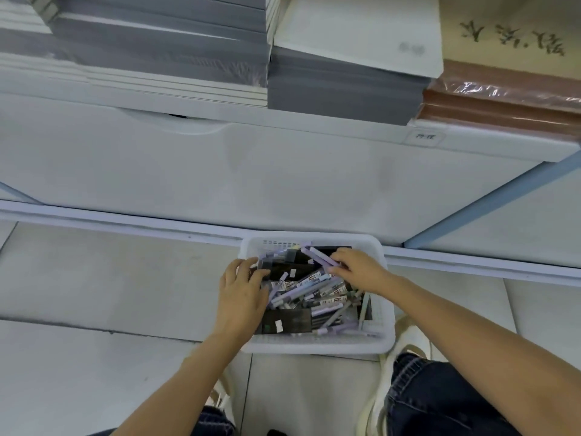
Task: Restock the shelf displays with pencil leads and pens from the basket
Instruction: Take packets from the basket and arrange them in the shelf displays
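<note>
One white basket [314, 346] sits on the floor [94, 278] below the shelf unit [188, 171], and both of the person's hands are in it. At its left edge the left grip [240, 297] lies with fingers spread over a black lead pack [276, 273]; whether it clamps the pack or merely rests there I cannot tell. I count three such black packs, the largest [287, 320] lying flat by the wall nearest the person. Among them is a tangle of pens [314, 294], too many to count, most running lower left to upper right. Further right, the right grip [361, 272] looks curled tight on a lavender pen [320, 256], which slants from upper left down into the fingers, its free end sticking out to the hand's left.
</note>
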`<state>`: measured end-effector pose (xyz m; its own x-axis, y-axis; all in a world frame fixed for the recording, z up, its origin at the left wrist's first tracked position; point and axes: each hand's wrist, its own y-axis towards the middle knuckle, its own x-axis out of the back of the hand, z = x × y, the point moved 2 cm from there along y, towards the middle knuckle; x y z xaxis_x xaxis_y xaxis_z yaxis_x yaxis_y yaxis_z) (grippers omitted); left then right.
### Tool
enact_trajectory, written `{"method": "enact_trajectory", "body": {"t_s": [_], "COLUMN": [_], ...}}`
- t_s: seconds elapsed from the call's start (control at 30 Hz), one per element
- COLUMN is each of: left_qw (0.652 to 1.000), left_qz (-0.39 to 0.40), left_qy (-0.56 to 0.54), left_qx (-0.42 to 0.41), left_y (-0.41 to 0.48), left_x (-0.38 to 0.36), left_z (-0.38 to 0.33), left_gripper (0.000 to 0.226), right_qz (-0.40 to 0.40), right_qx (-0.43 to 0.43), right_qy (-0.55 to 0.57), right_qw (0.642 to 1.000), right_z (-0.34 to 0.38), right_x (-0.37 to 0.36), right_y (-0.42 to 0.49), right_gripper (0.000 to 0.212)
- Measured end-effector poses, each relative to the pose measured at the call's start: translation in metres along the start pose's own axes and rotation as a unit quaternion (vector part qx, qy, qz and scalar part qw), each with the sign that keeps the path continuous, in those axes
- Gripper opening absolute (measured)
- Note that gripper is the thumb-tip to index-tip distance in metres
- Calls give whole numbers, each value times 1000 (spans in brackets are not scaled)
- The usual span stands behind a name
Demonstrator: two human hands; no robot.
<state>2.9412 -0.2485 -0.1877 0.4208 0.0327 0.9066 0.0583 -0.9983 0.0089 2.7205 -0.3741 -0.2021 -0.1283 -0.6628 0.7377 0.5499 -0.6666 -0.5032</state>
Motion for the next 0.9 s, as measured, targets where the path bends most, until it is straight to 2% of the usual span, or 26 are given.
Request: {"method": "enact_trajectory", "body": {"t_s": [0.07,0.1,0.17,0.2,0.23,0.27,0.37,0.43,0.5,0.63,0.77,0.9], "left_qw": [984,948,835,789,762,750,761,770,783,801,819,827], "left_qz": [16,67,141,141,120,92,24,-14,-12,43,57,68], "left_qy": [-175,-303,-507,-559,-586,-595,-581,-567,-538,-490,-467,-452], "left_qx": [29,64,160,212,250,274,288,292,311,342,328,328], "left_y": [7,11,14,13,12,12,14,15,12,2,0,2], "left_x": [2,1,-1,-4,-7,-8,-4,-1,-2,-17,-20,-22], "left_z": [-15,-23,-41,-46,-48,-47,-32,-15,-3,11,19,23], "left_gripper": [23,26,30,28,25,25,29,26,28,31,32,32], "right_qz": [24,43,78,92,103,111,80,-8,-83,-59,-174,-126], "right_qx": [17,37,68,76,81,85,82,42,-12,0,-40,-14], "right_qy": [118,159,217,237,255,266,228,191,137,-21,-29,-47], "right_qw": [993,986,971,964,958,954,967,981,987,998,983,991], "right_z": [20,34,61,72,79,83,75,53,29,13,11,4], "right_x": [8,8,1,-4,-8,-11,-15,-15,-20,-46,-53,-62], "right_y": [-3,-5,-8,-8,-7,-7,-3,1,4,13,19,17], "right_gripper": [20,19,16,13,12,11,23,26,36,60,59,57]}}
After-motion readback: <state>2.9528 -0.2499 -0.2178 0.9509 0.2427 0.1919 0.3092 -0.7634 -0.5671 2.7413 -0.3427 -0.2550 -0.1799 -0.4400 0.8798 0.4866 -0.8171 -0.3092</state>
